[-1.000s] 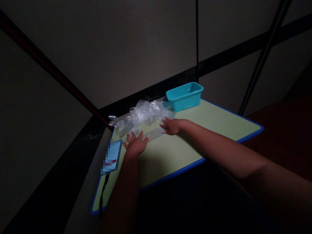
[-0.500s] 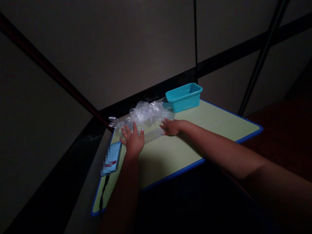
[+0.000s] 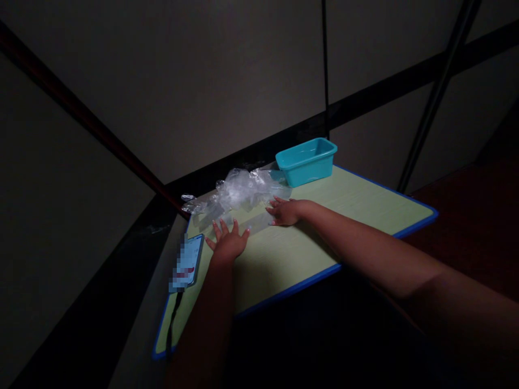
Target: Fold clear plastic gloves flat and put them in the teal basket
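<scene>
A flat, see-through plastic bag [image 3: 256, 221] lies on the pale yellow table [image 3: 292, 251]. My left hand [image 3: 229, 240] rests with spread fingers at the near left part of that plastic. On its right end lies my right hand [image 3: 286, 212], palm down and fingers stretched out, holding nothing. Just beyond both hands is a crumpled heap of clear plastic bags [image 3: 241, 189]. Where the flat piece stops and the heap begins is hard to make out.
A turquoise plastic bin [image 3: 308, 167] stands at the back of the table, right of the heap. At the left edge lies a phone [image 3: 190, 262] with its screen lit and a dark strap [image 3: 172, 319] below it. A wall panel [image 3: 243, 81] rises behind.
My left hand has slid toward me and slightly right, away from the heap, with its fingers still spread. My right hand has stayed nearly in place.
</scene>
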`<control>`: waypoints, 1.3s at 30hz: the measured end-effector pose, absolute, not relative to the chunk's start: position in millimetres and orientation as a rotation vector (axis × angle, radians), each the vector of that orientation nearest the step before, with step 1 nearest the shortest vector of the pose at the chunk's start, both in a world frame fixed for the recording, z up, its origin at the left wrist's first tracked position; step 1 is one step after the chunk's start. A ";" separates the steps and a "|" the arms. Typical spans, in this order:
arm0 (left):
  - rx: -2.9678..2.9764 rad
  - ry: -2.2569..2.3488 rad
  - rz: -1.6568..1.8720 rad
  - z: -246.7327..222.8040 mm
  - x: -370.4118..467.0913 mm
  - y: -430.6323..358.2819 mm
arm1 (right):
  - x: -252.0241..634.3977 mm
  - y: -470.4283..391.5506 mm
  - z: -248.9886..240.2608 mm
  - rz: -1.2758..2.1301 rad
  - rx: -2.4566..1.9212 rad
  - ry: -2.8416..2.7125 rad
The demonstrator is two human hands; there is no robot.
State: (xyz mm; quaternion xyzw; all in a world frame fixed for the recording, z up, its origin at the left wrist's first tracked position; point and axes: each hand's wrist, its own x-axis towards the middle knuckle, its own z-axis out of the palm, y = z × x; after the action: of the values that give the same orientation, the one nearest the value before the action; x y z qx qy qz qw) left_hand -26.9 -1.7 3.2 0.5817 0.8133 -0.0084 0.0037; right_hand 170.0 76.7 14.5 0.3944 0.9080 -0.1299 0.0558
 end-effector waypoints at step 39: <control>2.206 1.835 0.239 -5.4 -20.5 2.2 | 160.9 78.5 26.3 -2.408 1.768 2.302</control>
State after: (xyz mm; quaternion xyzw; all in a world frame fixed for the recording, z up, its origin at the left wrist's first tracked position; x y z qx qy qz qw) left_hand -20.5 2.2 -5.4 0.7596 0.6318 0.0823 0.1309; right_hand 160.9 78.5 26.3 0.4458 0.5804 -0.6072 -0.3096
